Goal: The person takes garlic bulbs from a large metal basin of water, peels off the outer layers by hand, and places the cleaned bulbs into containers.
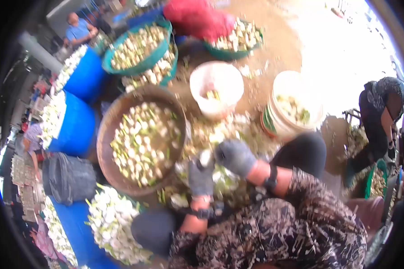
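Observation:
My left hand [201,178], in a grey glove, is closed around a small white bulb [205,158] that shows at its fingertips. Close on its right is my right hand [236,157], also gloved in grey, with its fingers curled in; whatever it may hold is hidden. Both hands are above a heap of peelings [222,134] on the ground. To the left stands a wide brown tub [104,148] of white bulbs with green stems.
White buckets [215,107] [280,114] stand ahead. Blue bins [78,125] with bulbs line the left, near a dark bucket [72,179]. Green baskets [141,65] and a red sack [197,20] are beyond. A person [377,112] bends at the right; another person [78,31] sits back left.

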Action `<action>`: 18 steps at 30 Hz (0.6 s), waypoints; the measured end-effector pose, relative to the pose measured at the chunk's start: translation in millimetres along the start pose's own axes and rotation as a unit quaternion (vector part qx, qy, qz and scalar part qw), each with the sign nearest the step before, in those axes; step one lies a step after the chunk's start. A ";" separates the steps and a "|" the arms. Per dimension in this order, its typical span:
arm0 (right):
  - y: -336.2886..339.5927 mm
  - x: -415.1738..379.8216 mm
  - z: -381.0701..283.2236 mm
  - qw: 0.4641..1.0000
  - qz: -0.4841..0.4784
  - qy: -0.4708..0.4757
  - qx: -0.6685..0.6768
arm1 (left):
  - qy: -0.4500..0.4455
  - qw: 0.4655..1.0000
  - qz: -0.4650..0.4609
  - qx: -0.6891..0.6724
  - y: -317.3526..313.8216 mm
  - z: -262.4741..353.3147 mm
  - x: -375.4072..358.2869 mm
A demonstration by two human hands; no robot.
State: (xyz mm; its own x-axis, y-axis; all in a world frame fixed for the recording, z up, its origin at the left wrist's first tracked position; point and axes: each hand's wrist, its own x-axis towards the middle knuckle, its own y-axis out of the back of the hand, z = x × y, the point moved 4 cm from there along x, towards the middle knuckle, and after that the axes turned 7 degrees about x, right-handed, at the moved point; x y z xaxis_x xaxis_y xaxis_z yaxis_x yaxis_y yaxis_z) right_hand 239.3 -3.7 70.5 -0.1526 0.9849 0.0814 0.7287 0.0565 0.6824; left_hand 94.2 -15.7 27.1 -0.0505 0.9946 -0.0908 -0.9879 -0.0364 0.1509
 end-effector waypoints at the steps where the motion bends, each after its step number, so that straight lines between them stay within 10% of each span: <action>1: -1.5 -0.7 3.4 0.998 0.061 0.005 0.017 | 0.013 1.000 0.008 0.024 -1.1 -14.3 4.8; 11: -12.3 23.4 88.0 0.955 0.098 -0.174 0.221 | 0.024 0.949 -0.142 -0.281 -14.9 -28.8 9.9; 13: 11.3 26.6 92.2 0.976 0.121 -0.174 0.052 | 0.052 0.931 -0.155 -0.326 -9.8 -40.6 9.5; 18: 12.1 14.0 64.4 0.980 0.141 -0.038 0.137 | 0.182 0.823 -0.189 -0.504 -6.5 -19.4 3.8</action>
State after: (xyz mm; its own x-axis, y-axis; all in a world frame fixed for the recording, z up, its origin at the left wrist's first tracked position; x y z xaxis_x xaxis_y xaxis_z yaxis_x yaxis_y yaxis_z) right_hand 289.0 21.2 33.1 0.1243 0.9763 0.1769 0.8881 -0.1890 0.4190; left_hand 97.6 -13.5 6.7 0.4289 0.8650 -0.2605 -0.5539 0.0240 -0.8323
